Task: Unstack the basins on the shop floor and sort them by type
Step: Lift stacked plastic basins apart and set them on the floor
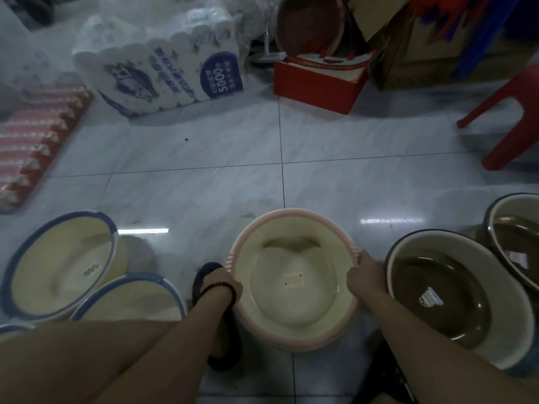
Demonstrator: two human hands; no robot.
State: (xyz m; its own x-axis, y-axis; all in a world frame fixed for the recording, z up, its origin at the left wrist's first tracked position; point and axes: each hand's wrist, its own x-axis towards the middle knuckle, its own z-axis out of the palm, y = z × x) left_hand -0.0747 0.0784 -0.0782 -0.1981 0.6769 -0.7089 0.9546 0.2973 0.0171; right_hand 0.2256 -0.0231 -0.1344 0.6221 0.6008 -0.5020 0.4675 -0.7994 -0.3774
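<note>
A cream, pink-rimmed basin is seen on the tiled floor, low in the centre of the view, between the person's forearms. It is gripped at both sides. The left hand is curled over its left rim, with a bead bracelet worn at the wrist. The right hand is closed on the right rim, its thumb laid along the ribbed edge. Whether the basin is lifted or resting cannot be told. A small label is seen on its bottom.

To the left, a blue-rimmed basin is tilted on the floor, and a second blue-rimmed basin is set just in front of it, overlapping it. To the right, an enamel basin with a brown inside and a dark rim is placed just beside the right hand, and a second enamel basin is partly cut off by the frame edge behind it.

A dark slipper is seen beside the left hand. Farther back, a pack of paper rolls, a red box and a red plastic stool are seen, and a pink-wrapped pack lies at the left edge.
</note>
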